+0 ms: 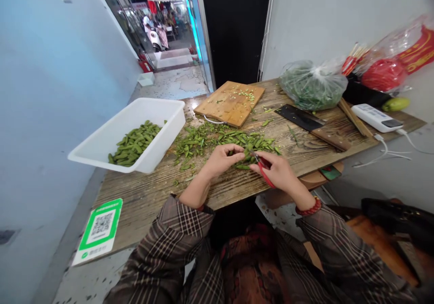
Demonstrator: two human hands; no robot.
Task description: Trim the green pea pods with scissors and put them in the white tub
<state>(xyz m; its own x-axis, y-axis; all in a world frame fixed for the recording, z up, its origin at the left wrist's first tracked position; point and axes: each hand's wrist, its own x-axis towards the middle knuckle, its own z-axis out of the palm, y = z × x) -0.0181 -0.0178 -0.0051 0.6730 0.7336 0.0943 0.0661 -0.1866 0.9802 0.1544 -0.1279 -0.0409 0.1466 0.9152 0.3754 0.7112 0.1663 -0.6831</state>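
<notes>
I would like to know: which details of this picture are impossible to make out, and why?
All in the head view:
- Tips of the red-handled metal scissors in the right hand: indistinct against loose green pods.
- Whatever the left hand may pinch: hidden by its fingers.
- Floor of the white rectangular plastic tub: partly covered by piled green pods.
- Fine print on the green-and-white QR card: too small.

In mid-frame, pods (233, 137) lie on the table (135, 209), a tub (166, 143) left, board (220, 105) behind, cleaver (303, 119) right.
</notes>
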